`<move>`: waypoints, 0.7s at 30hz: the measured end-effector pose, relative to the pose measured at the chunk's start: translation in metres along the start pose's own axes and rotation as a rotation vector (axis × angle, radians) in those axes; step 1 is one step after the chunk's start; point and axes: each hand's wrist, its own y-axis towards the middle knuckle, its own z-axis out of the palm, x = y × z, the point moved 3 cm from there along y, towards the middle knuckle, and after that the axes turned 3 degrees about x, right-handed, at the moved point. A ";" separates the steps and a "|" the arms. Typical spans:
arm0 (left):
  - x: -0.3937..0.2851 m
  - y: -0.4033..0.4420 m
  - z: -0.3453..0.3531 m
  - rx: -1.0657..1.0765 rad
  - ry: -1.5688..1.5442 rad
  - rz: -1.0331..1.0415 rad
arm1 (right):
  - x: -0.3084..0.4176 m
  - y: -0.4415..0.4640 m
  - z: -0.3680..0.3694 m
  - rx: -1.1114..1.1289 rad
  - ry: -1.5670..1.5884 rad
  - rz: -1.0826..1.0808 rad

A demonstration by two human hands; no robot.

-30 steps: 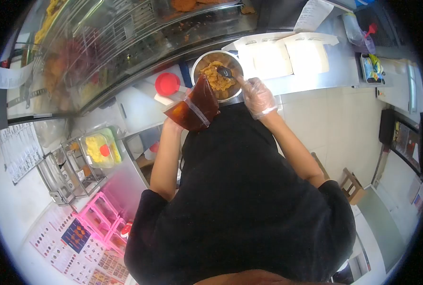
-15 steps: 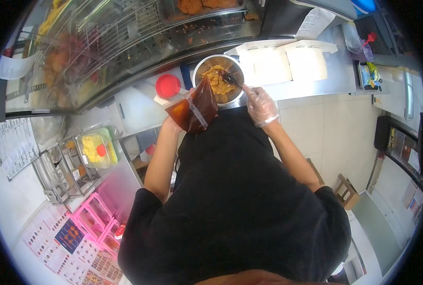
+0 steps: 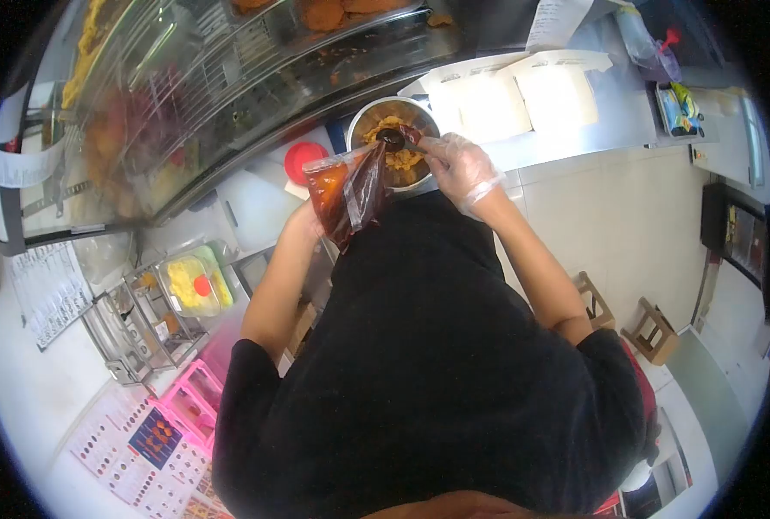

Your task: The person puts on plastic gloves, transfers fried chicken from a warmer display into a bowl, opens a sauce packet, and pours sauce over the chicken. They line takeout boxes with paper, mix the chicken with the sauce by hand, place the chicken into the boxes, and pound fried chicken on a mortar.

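Observation:
A clear bag of dark red sauce [image 3: 343, 195] leans toward a round metal bowl [image 3: 426, 114], its narrow tip over the bowl's left part. My left hand [image 3: 309, 221] is closed on the bag from the left and below, most fingers hidden behind it. Golden-brown fried pieces [image 3: 405, 159] lie in the bowl. In a clear plastic glove, my right hand [image 3: 459, 166] grips a dark spoon [image 3: 392, 137] at the bowl's right rim. The spoon's head is by the bag's tip, above the food, and some dark red sauce shows on it.
Open paper boxes [image 3: 499, 102] lie right of the bowl, a red round lid [image 3: 304, 162] to its left. A glass display case [image 3: 229, 95] with fried food stands ahead. At the left are a tub of yellow food [image 3: 189, 282] and a wire rack [image 3: 138, 320].
The spoon and my right hand have moved left, bringing the spoon's head to the bag's tip. The bag has turned more upright in my left hand. The camera view has shifted slightly.

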 end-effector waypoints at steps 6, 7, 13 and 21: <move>0.003 0.011 -0.017 -0.057 -0.051 -0.020 | -0.001 -0.003 0.007 -0.026 0.015 -0.001; 0.004 0.011 -0.021 -0.063 -0.059 -0.035 | -0.001 -0.003 0.006 -0.021 0.015 0.011; 0.006 0.011 -0.021 0.018 -0.076 -0.078 | -0.002 -0.003 0.005 -0.005 0.011 0.028; 0.005 0.007 -0.016 0.038 -0.127 -0.020 | -0.005 -0.003 0.004 -0.020 0.022 0.006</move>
